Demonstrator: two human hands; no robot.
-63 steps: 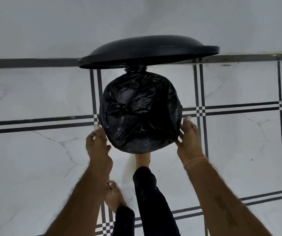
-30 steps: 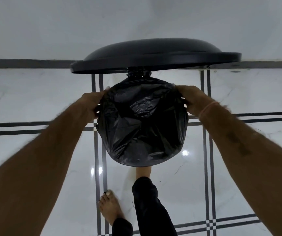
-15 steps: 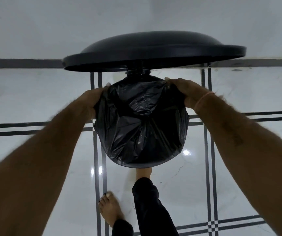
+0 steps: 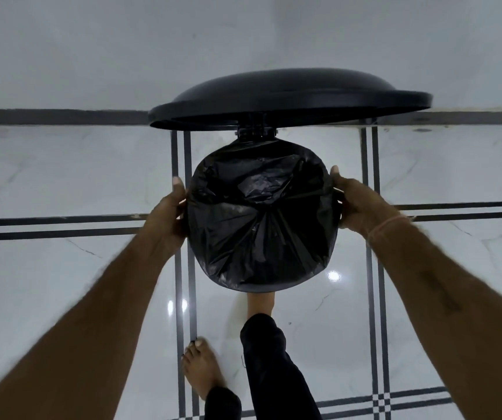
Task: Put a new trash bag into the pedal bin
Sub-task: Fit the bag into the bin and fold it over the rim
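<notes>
A black pedal bin stands on the floor below me with its lid (image 4: 289, 98) raised. A black trash bag (image 4: 262, 216) lines the bin, its edge folded over the rim and its crumpled plastic sagging into the opening. My left hand (image 4: 168, 219) presses against the bag at the bin's left side. My right hand (image 4: 355, 204) grips the bag's edge at the right side of the rim. The bin's body is hidden under the bag.
The floor (image 4: 62, 183) is glossy white marble tile with dark double stripes, meeting a pale wall (image 4: 183, 40) just behind the bin. One bare foot (image 4: 262, 301) sits at the bin's near base. The other foot (image 4: 202, 368) stands to the left, closer to me.
Both hands have slid from the back of the rim, near the hinge, toward me to the bin's left and right sides. The bag's edge now lies lower around the rim.
</notes>
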